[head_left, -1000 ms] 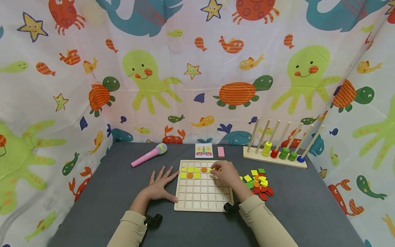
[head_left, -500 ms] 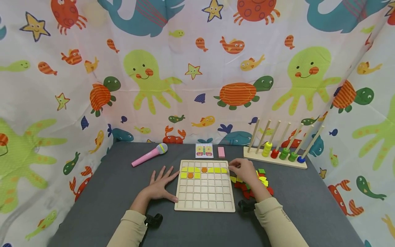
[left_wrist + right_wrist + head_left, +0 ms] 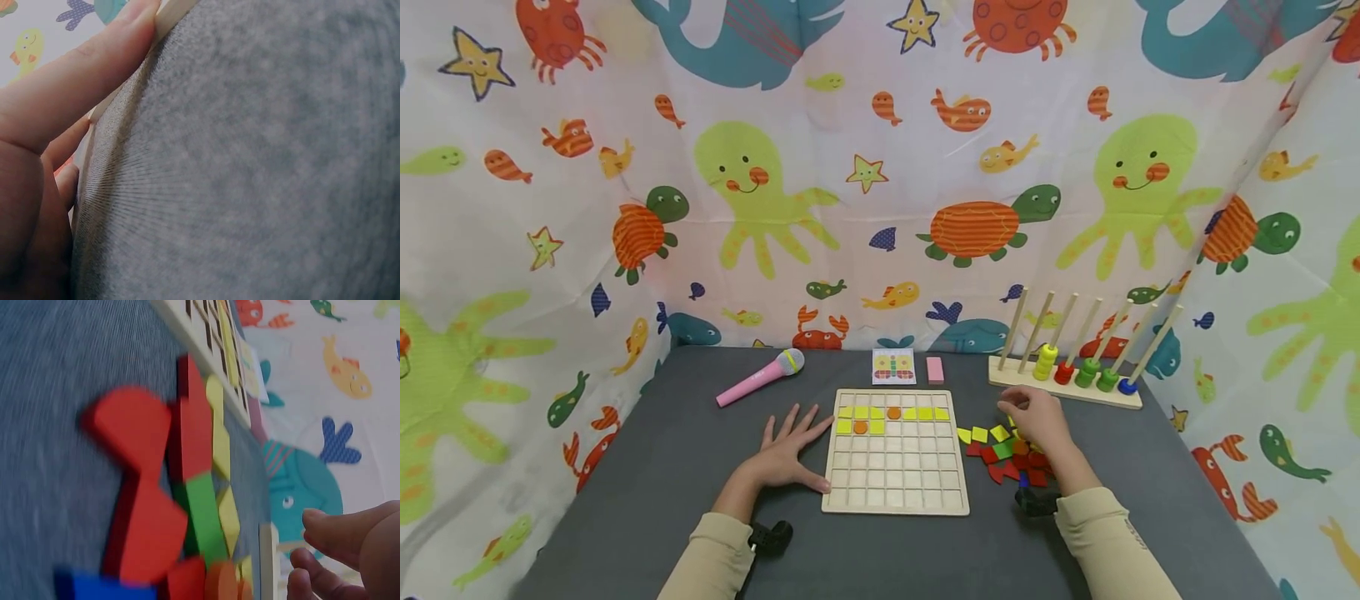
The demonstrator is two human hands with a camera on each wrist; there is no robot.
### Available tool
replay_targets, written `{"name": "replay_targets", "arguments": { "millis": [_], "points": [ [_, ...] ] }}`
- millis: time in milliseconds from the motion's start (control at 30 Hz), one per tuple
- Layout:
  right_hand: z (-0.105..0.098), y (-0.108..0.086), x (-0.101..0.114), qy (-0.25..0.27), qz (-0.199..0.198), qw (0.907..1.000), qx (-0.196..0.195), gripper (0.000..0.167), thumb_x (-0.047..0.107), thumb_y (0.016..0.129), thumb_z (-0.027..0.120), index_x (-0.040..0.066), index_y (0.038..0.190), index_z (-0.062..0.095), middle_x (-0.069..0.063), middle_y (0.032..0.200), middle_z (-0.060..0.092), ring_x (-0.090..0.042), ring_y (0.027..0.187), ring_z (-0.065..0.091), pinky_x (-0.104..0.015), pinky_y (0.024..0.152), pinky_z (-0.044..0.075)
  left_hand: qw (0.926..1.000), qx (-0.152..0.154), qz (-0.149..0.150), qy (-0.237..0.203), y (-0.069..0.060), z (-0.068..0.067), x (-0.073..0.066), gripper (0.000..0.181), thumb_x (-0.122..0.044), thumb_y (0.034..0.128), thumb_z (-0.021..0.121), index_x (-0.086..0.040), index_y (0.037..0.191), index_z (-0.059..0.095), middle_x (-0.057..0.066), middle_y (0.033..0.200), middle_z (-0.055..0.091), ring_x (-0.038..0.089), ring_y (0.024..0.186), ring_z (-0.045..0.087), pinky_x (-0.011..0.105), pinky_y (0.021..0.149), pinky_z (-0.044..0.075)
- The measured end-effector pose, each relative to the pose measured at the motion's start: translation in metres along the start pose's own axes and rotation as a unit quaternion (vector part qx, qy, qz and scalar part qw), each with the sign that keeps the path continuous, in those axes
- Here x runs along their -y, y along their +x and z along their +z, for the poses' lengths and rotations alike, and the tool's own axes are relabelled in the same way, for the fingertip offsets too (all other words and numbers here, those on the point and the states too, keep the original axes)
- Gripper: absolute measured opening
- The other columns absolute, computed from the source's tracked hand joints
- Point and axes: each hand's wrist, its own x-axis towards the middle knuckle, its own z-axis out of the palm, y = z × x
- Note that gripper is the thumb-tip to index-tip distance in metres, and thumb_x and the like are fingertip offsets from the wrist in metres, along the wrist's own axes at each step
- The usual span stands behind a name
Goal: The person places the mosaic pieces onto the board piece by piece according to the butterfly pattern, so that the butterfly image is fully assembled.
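A wooden grid board [image 3: 895,467] lies on the dark table, with yellow pieces and two orange round ones in its upper rows. My left hand [image 3: 784,458] is spread flat beside it, thumb and fingertips touching its left edge; in the left wrist view the thumb [image 3: 94,69] rests on that edge. My right hand [image 3: 1037,417] hovers over the back of a pile of loose pieces [image 3: 1002,450], fingers bent. In the right wrist view the fingers [image 3: 319,550] are bent with nothing visible between them, beside red, green and yellow pieces [image 3: 203,512].
A pink microphone [image 3: 760,379] lies at the back left. Behind the board are a patterned card [image 3: 893,367] and a pink block [image 3: 935,371]. A wooden peg stand [image 3: 1063,387] with coloured rings stands at the back right, before a printed curtain.
My right hand has moved right, from the board's top row to above the pile. Yellow pieces it had covered now show at the row's right end. My left hand stays in place.
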Motion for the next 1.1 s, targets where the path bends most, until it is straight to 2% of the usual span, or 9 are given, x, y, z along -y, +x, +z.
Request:
{"name": "replay_targets", "arguments": {
  "millis": [267,400,633,833,1100],
  "points": [
    [-0.015,0.001,-0.032,-0.033,0.035,0.9987,0.019,0.043,0.032,0.099,0.065,0.003,0.131,0.064,-0.029,0.129,0.063,-0.048,0.118,0.056,-0.062,0.094,0.048,1.0,0.0,0.005,0.005,0.001,-0.001,-0.002,0.12,-0.071,0.0616,0.083,-0.036,0.161,0.025,0.005,0.171,0.008,0.041,0.156,-0.01,0.07,0.115,-0.015],
    [-0.017,0.004,-0.043,-0.046,0.042,0.9976,0.03,0.044,0.032,0.098,0.066,0.001,0.129,0.064,-0.032,0.131,0.061,-0.049,0.12,0.055,-0.064,0.097,0.046,1.0,0.0,0.004,0.005,0.001,0.0,0.0,0.121,-0.071,0.0612,0.083,-0.036,0.161,0.024,0.004,0.171,0.008,0.04,0.156,-0.011,0.07,0.115,-0.016],
    [-0.016,0.008,-0.049,-0.055,0.041,0.9968,0.041,0.041,0.031,0.097,0.068,0.0,0.124,0.067,-0.031,0.123,0.064,-0.049,0.112,0.059,-0.062,0.091,0.049,1.0,0.001,0.002,0.001,0.0,0.0,0.001,0.122,-0.072,0.0602,0.084,-0.037,0.161,0.024,0.003,0.172,0.007,0.039,0.156,-0.012,0.069,0.115,-0.017],
    [-0.017,0.01,-0.045,-0.06,0.047,0.996,0.048,0.039,0.027,0.096,0.069,-0.001,0.124,0.067,-0.029,0.119,0.065,-0.044,0.107,0.061,-0.058,0.087,0.051,1.0,0.002,0.005,-0.007,0.001,0.001,0.002,0.126,-0.072,0.0589,0.085,-0.031,0.161,0.025,0.008,0.171,0.008,0.041,0.155,-0.011,0.069,0.115,-0.017],
    [-0.017,0.016,-0.041,-0.057,0.062,0.9946,0.061,0.037,0.021,0.094,0.07,-0.002,0.123,0.064,-0.027,0.115,0.066,-0.041,0.102,0.061,-0.051,0.08,0.052,0.9999,0.002,0.011,-0.012,-0.001,0.0,0.005,0.124,-0.075,0.06,0.082,-0.033,0.162,0.023,0.007,0.172,0.007,0.04,0.156,-0.012,0.068,0.114,-0.019]
  ]
}}
